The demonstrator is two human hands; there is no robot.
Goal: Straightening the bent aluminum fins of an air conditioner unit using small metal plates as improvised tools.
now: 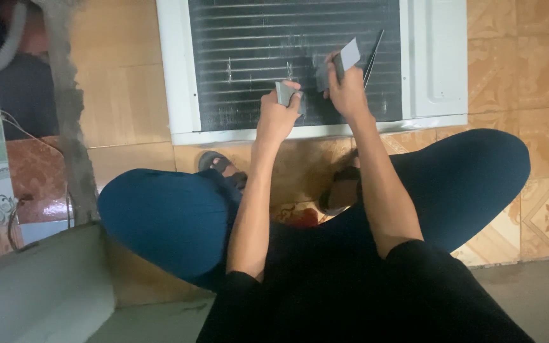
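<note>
The person wears a black top with short sleeves [243,286] that end above the elbows, leaving both forearms bare. The trousers [160,216] are a deep teal blue, smooth and close-fitting over the knees, with no pattern or seams showing. On the feet are dark open sandals [220,165] with broad straps across the top; the second sandal [341,187] looks brownish-black. The left hand [277,114] and the right hand [347,92] are bare, with no gloves, rings or watch visible on the wrists
</note>
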